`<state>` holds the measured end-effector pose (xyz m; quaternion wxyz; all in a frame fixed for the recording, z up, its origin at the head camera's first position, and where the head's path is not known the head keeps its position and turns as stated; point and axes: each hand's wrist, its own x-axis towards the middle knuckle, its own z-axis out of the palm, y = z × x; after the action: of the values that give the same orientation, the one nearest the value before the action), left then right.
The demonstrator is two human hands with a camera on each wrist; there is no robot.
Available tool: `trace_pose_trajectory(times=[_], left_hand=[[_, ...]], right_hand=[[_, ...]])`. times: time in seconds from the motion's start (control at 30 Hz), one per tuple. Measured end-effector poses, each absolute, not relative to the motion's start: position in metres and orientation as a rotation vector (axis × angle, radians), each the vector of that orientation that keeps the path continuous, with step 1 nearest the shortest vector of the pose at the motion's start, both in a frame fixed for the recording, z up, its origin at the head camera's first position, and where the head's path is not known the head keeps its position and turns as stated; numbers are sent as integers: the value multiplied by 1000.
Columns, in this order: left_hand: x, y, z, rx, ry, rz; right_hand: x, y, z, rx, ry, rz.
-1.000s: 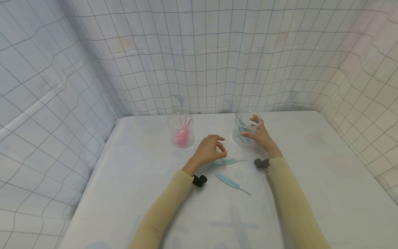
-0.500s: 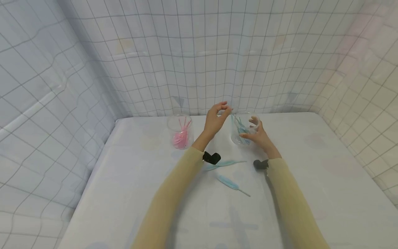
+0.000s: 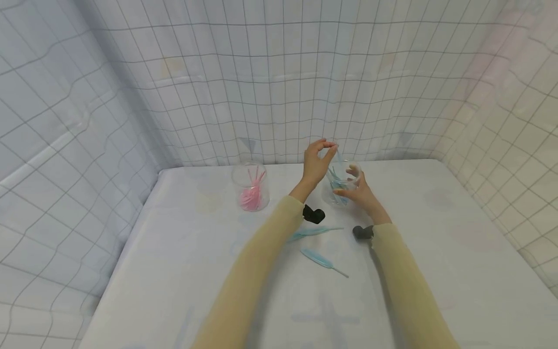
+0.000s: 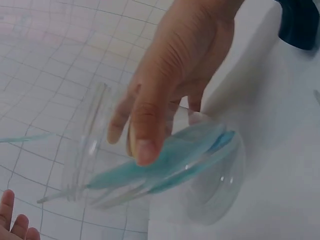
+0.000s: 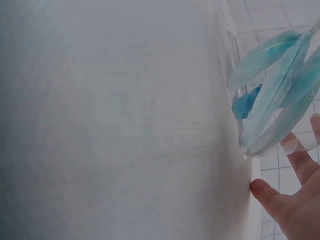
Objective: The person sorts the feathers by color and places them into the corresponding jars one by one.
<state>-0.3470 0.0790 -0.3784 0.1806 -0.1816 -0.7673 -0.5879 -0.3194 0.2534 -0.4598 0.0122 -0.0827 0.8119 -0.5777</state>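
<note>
My left hand (image 3: 317, 165) is raised over the clear jar (image 3: 328, 195) on the right, its thumb and fingertips pinching a pale blue feather (image 3: 339, 154) by one end. The feather hangs at the jar's mouth; whether its lower end is inside I cannot tell. Several blue feathers (image 4: 165, 155) stand in this jar, quills up. My right hand (image 3: 365, 196) grips the jar's right side, thumb in front and fingers behind the glass. In the left wrist view, only fingertips of my left hand (image 4: 15, 222) show at the lower left corner.
A second clear jar (image 3: 267, 199) with several pink feathers (image 3: 252, 196) stands to the left. On the white table (image 3: 183, 271), nearer me, lie a single blue feather (image 3: 317, 258) and at least one more blue feather (image 3: 315, 231) behind it. A gridded curtain (image 3: 270, 97) surrounds the table's back and sides.
My left hand has risen from the loose feathers on the table, carrying a feather up and right to the mouth of the right jar. My right hand has stayed on that jar.
</note>
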Motion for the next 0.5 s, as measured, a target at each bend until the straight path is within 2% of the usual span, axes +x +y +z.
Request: trace_pose_trajectory(times=[0.3, 0.5], left_hand=[[-337, 55, -411, -499, -2322, -1580], [-322, 43, -430, -578, -2407, -1509]], right_hand=[[-322, 255, -465, -281, 2564, -1752], [-320, 255, -464, -289, 2572, -1747]])
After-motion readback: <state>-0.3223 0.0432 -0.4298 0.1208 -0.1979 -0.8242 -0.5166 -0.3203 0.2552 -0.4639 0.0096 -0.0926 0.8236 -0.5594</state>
